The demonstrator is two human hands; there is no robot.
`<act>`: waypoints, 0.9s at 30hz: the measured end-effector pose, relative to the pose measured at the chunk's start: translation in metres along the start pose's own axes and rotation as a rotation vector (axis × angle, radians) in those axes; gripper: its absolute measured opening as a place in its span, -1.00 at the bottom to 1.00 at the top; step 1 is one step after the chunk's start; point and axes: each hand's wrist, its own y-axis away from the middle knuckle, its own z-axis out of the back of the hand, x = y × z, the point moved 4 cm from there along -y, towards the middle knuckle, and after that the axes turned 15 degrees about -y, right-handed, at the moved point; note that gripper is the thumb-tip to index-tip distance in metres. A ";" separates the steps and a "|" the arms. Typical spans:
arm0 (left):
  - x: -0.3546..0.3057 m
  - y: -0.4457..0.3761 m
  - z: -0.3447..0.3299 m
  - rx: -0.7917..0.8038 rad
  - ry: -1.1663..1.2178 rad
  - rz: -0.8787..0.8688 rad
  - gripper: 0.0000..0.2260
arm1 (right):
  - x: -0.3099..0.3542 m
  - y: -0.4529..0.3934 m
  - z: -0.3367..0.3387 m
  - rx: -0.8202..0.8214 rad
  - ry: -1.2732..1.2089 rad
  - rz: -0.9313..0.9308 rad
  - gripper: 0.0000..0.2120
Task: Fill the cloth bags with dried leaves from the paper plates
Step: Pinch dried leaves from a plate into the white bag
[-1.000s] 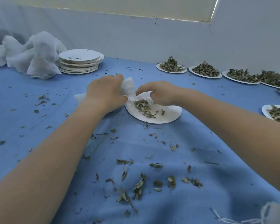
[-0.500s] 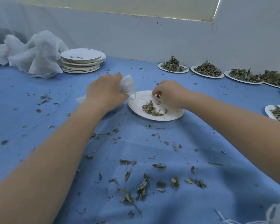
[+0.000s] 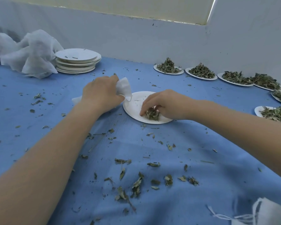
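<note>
A small clump of dried leaves (image 3: 152, 114), grey-green, curled and crumbly, sits on the near right part of a white paper plate (image 3: 135, 104) in the middle of the blue cloth-covered table (image 3: 201, 184). The rest of that plate is nearly bare, with only a few specks. The right hand (image 3: 165, 105) arches over the clump, fingers curled down around it and fingertips on the plate, gathering the leaves in a pinch. Just left of the plate, the left hand (image 3: 101, 93) grips a small white cloth bag (image 3: 123, 87); its gauzy mouth pokes out past the knuckles toward the plate, and a thin drawstring loop hangs over the plate's rim.

Loose leaf fragments are scattered over the table, thickest near the bottom centre. Along the far right stand more plates heaped with leaves (image 3: 168, 66), at least 5 in view. At the far left is a stack of used plates (image 3: 78, 62), touching a rumpled heap of white cloth (image 3: 29, 52). Another white bag with strings (image 3: 263, 213) lies at the bottom right corner.
</note>
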 end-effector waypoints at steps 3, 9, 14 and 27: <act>-0.001 0.001 0.000 0.003 0.001 -0.005 -0.75 | -0.007 0.005 0.009 -0.097 0.008 -0.110 -0.44; -0.001 0.001 0.000 0.005 -0.003 -0.005 -0.75 | -0.011 -0.004 -0.002 -0.001 0.067 -0.306 -0.53; 0.000 0.000 -0.001 0.018 0.006 0.004 -0.75 | -0.007 0.007 0.009 -0.019 -0.067 -0.299 -0.69; -0.001 0.001 -0.003 0.021 -0.003 -0.032 -0.71 | -0.005 0.007 -0.003 -0.203 -0.075 -0.216 -0.88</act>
